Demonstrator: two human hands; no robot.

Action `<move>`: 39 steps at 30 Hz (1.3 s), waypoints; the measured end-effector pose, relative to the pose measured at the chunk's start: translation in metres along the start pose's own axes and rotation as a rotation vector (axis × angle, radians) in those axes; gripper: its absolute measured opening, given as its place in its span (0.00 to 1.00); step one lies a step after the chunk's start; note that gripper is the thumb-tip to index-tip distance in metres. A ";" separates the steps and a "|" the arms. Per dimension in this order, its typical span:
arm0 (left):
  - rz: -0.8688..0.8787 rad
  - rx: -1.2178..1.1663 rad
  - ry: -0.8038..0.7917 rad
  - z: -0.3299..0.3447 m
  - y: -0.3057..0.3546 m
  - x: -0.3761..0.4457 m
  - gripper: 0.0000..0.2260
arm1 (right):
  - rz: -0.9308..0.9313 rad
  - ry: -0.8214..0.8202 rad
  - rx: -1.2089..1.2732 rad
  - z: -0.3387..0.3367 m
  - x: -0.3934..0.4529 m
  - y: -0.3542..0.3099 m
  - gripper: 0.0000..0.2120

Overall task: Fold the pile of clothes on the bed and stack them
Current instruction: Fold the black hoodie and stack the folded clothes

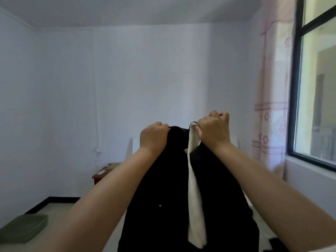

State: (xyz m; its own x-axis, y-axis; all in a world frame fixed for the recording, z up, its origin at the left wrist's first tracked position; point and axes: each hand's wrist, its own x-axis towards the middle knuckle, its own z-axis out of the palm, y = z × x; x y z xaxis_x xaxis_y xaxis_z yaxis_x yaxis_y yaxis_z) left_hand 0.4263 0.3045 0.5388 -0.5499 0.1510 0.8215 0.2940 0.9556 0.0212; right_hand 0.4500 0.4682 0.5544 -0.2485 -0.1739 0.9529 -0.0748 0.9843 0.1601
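Both hands, the left hand [154,136] and the right hand [214,128], grip the top edge of a black garment [160,188] with a white strip [195,197], held up before the pale wall [127,79]. Left of the garment stands a wooden table [101,174]; right of it, a pink curtain [271,99] and window [316,84].

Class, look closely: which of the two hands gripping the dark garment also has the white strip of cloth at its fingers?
The right hand: the white strip hangs from it. The left hand grips only the dark garment.
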 end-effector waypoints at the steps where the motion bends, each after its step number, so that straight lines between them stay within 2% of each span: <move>1: -0.004 0.008 -0.030 -0.001 -0.002 -0.012 0.11 | -0.009 -0.105 0.005 -0.004 -0.011 0.003 0.08; 2: -0.017 -0.007 -0.055 -0.002 -0.004 -0.024 0.11 | 0.026 -0.195 0.024 -0.008 -0.022 0.006 0.07; 3: -0.038 -0.044 -0.071 -0.004 -0.005 -0.036 0.12 | 0.085 -0.263 0.047 -0.014 -0.034 0.009 0.10; 5: -0.081 -0.146 -0.062 -0.014 -0.004 -0.053 0.14 | 0.134 -0.259 0.126 -0.026 -0.050 0.016 0.14; 10: -0.081 -0.333 -0.063 -0.053 0.022 -0.079 0.13 | 0.217 -0.258 0.331 -0.069 -0.068 0.022 0.15; 15: -0.030 -0.411 -0.179 -0.090 0.045 -0.098 0.12 | 0.242 -0.306 0.517 -0.114 -0.077 0.020 0.13; 19: -0.043 -0.503 -0.273 -0.117 0.044 -0.109 0.11 | 0.285 -0.424 0.726 -0.139 -0.076 0.017 0.09; 25: -0.123 -0.394 -0.364 -0.127 0.020 -0.121 0.09 | 0.233 -0.613 0.787 -0.112 -0.068 -0.014 0.09; 29: -0.287 -0.185 -0.584 -0.081 -0.023 -0.135 0.07 | 0.201 -0.815 0.595 -0.041 -0.088 -0.040 0.12; 33: -0.484 0.025 -0.846 0.002 -0.057 -0.193 0.07 | 0.164 -1.159 0.437 0.032 -0.168 -0.079 0.17; 34: -0.506 0.044 -0.925 0.023 -0.061 -0.219 0.06 | 0.165 -1.257 0.454 0.042 -0.199 -0.087 0.18; 36: -0.511 0.055 -1.094 0.064 -0.064 -0.275 0.13 | 0.122 -1.431 0.501 0.053 -0.265 -0.100 0.16; 39: -0.468 0.032 -1.265 0.108 -0.061 -0.356 0.15 | 0.026 -1.681 0.499 0.052 -0.363 -0.108 0.16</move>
State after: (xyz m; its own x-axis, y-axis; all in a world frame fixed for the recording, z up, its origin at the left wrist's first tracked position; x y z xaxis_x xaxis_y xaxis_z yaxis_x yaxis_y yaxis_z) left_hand 0.5202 0.2200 0.1835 -0.9358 -0.0772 -0.3440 -0.1272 0.9840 0.1252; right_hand 0.4980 0.4234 0.1783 -0.8705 -0.3178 -0.3758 -0.2380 0.9402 -0.2436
